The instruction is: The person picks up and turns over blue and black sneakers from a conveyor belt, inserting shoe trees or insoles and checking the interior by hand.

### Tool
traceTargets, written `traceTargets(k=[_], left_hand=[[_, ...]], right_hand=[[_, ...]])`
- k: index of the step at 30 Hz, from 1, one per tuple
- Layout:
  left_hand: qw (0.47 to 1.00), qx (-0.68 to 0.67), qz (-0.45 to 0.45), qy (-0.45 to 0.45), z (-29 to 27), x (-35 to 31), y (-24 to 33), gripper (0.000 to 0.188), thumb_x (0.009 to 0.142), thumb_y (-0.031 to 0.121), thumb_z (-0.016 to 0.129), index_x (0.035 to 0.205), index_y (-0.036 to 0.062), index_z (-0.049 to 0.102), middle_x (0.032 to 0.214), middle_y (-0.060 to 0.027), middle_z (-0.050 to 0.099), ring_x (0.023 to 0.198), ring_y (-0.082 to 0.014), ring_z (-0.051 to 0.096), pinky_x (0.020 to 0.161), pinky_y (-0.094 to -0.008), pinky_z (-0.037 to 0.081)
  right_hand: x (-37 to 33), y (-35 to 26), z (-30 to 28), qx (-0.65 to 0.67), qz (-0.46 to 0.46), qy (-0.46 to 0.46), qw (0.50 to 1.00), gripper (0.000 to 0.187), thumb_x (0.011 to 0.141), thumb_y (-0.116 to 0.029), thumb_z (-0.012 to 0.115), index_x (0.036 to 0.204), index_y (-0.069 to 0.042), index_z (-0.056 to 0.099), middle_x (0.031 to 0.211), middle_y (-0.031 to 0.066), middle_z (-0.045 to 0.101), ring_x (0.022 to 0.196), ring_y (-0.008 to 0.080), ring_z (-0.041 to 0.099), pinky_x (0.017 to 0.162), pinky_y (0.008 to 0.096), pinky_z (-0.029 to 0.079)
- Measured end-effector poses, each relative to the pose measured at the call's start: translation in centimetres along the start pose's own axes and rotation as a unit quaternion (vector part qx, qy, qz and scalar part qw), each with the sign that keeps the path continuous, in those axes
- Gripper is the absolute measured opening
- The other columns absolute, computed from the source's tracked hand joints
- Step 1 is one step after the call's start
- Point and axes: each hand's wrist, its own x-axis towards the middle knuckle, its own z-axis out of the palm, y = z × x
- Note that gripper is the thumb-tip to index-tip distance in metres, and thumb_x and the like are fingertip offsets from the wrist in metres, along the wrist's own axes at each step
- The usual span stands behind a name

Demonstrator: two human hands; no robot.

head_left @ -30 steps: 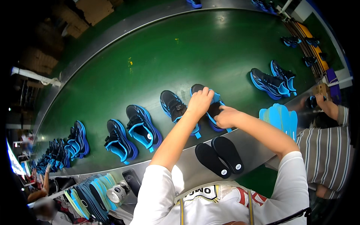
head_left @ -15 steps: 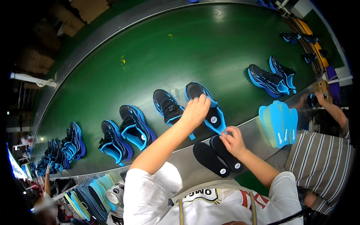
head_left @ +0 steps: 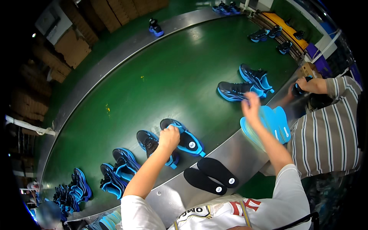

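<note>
My left hand (head_left: 170,137) is closed at the opening of a black and blue sports shoe (head_left: 184,138), apparently on its tongue. Inside that shoe lies a black insole with a round white sticker. Its mate, another black and blue shoe (head_left: 148,140), stands just to the left, partly covered by my left forearm. My right hand (head_left: 251,109) is raised off to the right, blurred, its fingers stretched out and nothing visible in them. It hovers beside a second pair of shoes (head_left: 234,91) and over a stack of light blue insoles (head_left: 273,119).
Two black insoles (head_left: 204,181) lie on the metal edge (head_left: 161,195) before me. More shoes (head_left: 119,172) line the green belt (head_left: 161,88) to the left. At right, a person in a striped shirt (head_left: 318,134) handles a dark shoe. Cardboard boxes (head_left: 73,46) stand beyond the belt.
My right hand has left the heel of the shoe and moved right, toward the farther pair. My left hand stays at the shoe opening. The whole view has shifted.
</note>
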Motion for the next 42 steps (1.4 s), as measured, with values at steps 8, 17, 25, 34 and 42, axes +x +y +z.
traceTargets(k=[8,17,25,34,42], left_hand=[[0.99,0.103,0.03,-0.097,-0.6,0.9,1.3,0.013,0.07,0.014,0.049,0.076,0.0055,0.057,0.07,-0.0074,0.054,0.061,-0.0189,0.056,0.048,-0.0307,0.039],[0.945,-0.312,-0.058,-0.084,-3.3,0.6,-1.9,0.023,0.067,0.022,0.047,0.068,0.0002,0.055,0.078,-0.0155,0.056,0.072,-0.0301,0.056,0.063,-0.0369,0.045],[0.612,-0.756,-0.226,0.043,-5.7,-0.7,-1.8,0.011,0.07,0.01,0.048,0.06,0.005,0.048,0.052,0.0042,0.041,0.044,-0.0027,0.031,0.041,-0.0186,0.024],[0.938,-0.288,-0.135,0.135,-5.4,-1.0,1.3,0.028,0.07,0.024,0.062,0.077,0.0066,0.042,0.053,-0.0093,0.048,0.052,-0.0215,0.053,0.046,-0.0342,0.04],[0.993,0.046,-0.081,0.069,-3.3,0.9,1.1,0.005,0.066,0.011,0.053,0.07,0.0081,0.054,0.068,-0.0063,0.056,0.066,-0.0205,0.058,0.052,-0.0329,0.042]], right_hand=[[4.4,13.3,-4.4,-0.332,0.347,-0.174,0.859,0.045,0.071,-0.015,0.052,0.115,-0.021,0.041,0.121,0.0122,0.038,0.107,0.0322,0.04,0.085,0.0415,0.035],[2.7,10.3,-2.9,-0.102,0.214,-0.242,0.941,0.016,0.069,-0.008,0.059,0.082,-0.002,0.052,0.092,0.0164,0.055,0.086,0.0328,0.053,0.072,0.0372,0.042],[-3.7,-1.7,1.4,0.059,0.133,-0.291,0.946,0.03,0.073,-0.016,0.058,0.1,-0.007,0.05,0.114,0.0247,0.042,0.11,0.0378,0.036,0.09,0.0369,0.032],[-16.7,-16.8,-4.8,0.036,-0.112,-0.418,0.901,0.024,0.066,-0.028,0.062,0.077,-0.008,0.052,0.083,0.0059,0.05,0.077,0.0223,0.047,0.065,0.0351,0.035],[-21.7,-18.4,-5.8,-0.127,-0.074,-0.526,0.838,0.047,0.06,-0.04,0.065,0.09,-0.006,0.05,0.098,0.0097,0.045,0.083,0.0229,0.043,0.071,0.033,0.033]])
